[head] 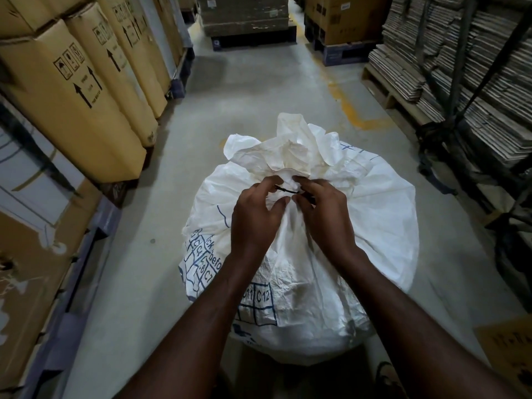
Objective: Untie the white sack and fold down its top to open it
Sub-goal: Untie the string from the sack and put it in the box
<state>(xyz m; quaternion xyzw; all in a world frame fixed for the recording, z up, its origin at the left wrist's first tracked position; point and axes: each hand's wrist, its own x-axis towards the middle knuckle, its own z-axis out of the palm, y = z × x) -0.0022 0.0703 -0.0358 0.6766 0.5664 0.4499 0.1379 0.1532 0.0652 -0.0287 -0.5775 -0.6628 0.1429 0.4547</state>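
A large white sack (359, 226) with blue printing stands on the concrete floor in front of me. Its top is gathered into a crumpled neck (293, 156), and a thin black tie (288, 190) runs around it. My left hand (256, 220) pinches the left end of the tie between thumb and fingers. On the other side my right hand (322, 214) grips the right end, close against the neck. Both hands rest on the sack's upper face.
Tall cardboard cartons (74, 90) on dark pallets line the left side. Stacks of flat cardboard (449, 67) on a wooden pallet fill the right, behind a dark rack frame (460, 90). More palletised boxes (244, 18) stand at the aisle's far end.
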